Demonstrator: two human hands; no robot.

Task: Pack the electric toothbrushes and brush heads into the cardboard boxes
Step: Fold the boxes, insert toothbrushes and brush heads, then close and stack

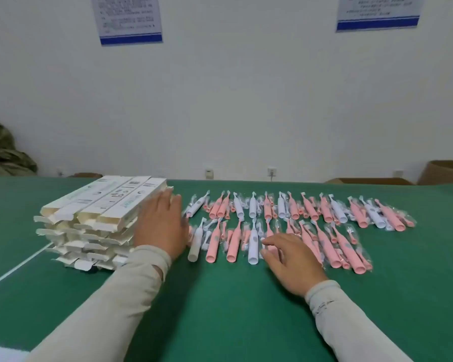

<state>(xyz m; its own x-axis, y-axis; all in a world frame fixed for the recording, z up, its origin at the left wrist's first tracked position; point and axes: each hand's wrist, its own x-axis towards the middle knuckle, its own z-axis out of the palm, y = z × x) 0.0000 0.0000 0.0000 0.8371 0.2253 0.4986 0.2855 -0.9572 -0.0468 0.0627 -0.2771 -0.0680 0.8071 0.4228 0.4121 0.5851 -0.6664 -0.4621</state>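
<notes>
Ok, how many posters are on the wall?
2. One poster hangs high on the left, the other high on the right. The top edge of the view cuts off both, and more may hang outside it.

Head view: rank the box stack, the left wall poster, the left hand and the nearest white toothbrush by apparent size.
1. Box stack
2. Poster, cropped at top
3. Left hand
4. White toothbrush

Nearness inflates the hand.
</notes>
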